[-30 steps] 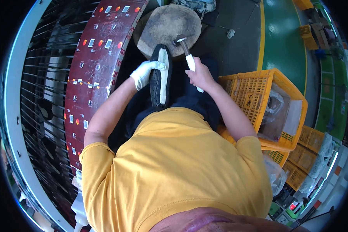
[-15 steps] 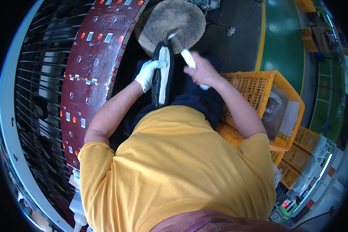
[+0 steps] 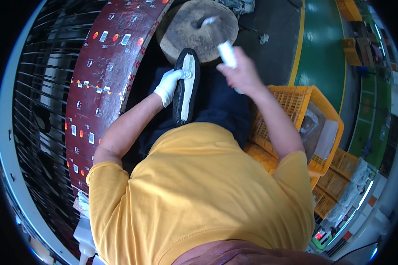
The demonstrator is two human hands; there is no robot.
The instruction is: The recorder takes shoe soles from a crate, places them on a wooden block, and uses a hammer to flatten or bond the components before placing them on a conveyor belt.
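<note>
My left hand [image 3: 167,85], in a white glove, grips a black shoe [image 3: 188,95] by its side, thumb pressed on the bottom. The shoe stands bottom up, toe pointing away from me, with a pale strip running along its length. Its toe is near the edge of a round wooden block [image 3: 181,31]. To the right of the shoe, my bare right hand [image 3: 243,74] is closed around the white handle of a hammer [image 3: 226,52]. The hammer's head is smeared by motion and appears over the block, apart from the shoe.
On my left stands a long dark red printed surface [image 3: 104,75], with a black wire rack [image 3: 42,88] beyond it. A yellow plastic crate [image 3: 287,92] holding a clear bag and boards is close to my right forearm. More yellow crates [image 3: 336,176] are stacked behind it.
My right hand has lifted the hammer away from the shoe's toe, up and to the right. The left hand and the shoe have stayed nearly in place.
</note>
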